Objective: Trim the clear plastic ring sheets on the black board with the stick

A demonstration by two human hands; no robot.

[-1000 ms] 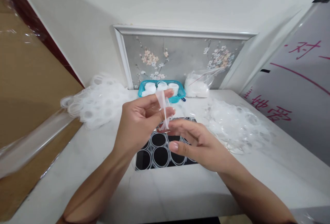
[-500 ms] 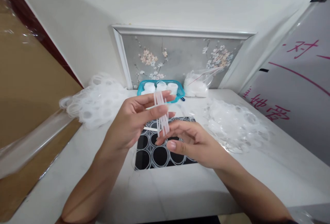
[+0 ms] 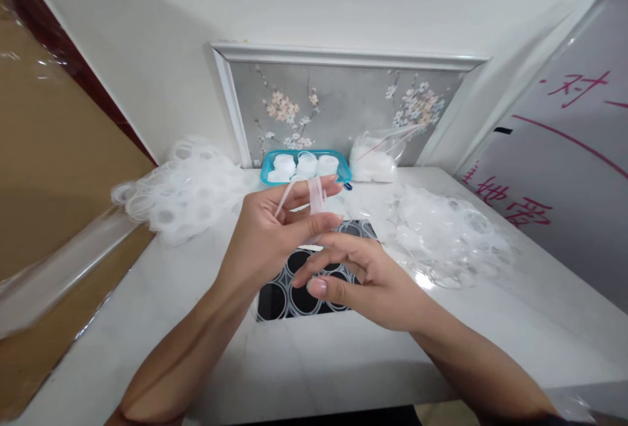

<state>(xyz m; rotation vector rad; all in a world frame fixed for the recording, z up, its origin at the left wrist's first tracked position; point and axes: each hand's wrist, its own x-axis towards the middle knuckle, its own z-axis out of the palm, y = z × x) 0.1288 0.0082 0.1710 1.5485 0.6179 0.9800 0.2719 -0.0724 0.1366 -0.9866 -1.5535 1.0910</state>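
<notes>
My left hand (image 3: 275,233) is raised over the white table (image 3: 343,360) and pinches a bundle of thin translucent plastic strips (image 3: 316,195) between thumb and fingers. My right hand (image 3: 363,275) sits just below and to the right, its fingers curled and touching the lower end of the strips. Under both hands lies a black tray with round holes (image 3: 289,295), partly hidden by them.
A teal basket (image 3: 308,165) with white cups stands at the back by a flower picture. A clear bag of white pieces (image 3: 375,161) lies beside it. Heaps of clear plastic rings lie at the left (image 3: 181,194) and right (image 3: 451,236). A board with red writing (image 3: 564,171) leans at right.
The strips, fanned out and upright half a second ago, are now gathered closer in my left hand. My right hand has slid up under the left fingers, covering more of the black tray.
</notes>
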